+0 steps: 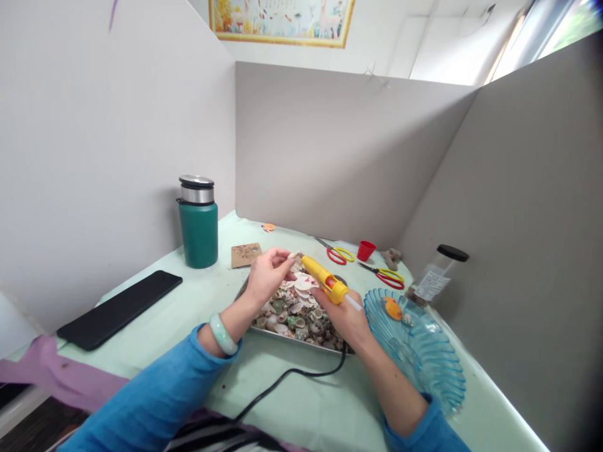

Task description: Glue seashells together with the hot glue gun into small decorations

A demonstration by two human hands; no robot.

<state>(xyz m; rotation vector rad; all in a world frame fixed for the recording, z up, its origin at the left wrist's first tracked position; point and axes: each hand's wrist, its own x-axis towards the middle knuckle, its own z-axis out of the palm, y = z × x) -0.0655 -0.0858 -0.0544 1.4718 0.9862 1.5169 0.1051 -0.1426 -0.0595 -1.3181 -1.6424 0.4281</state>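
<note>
My right hand (346, 317) is wrapped round a yellow hot glue gun (325, 276), with a pale glue stick (352, 302) poking from its back end. The gun's nozzle points up and left, toward my left fingertips. My left hand (271, 271) pinches a small whitish piece (293, 256), perhaps a shell, close to the nozzle; whether they touch I cannot tell. Beneath both hands lies a metal tray (282, 336) heaped with shells (296, 320). A black cord (287, 373) runs from the gun across the table toward me.
Left stand a green bottle (200, 232) and a black slab (122, 307). Behind the tray are a brown card (245, 254), two pairs of scissors (340, 254) and a red cup (366, 250). Right are a blue glass plate (438, 370) and a black-lidded jar (436, 276). Grey panels (339, 144) enclose the table.
</note>
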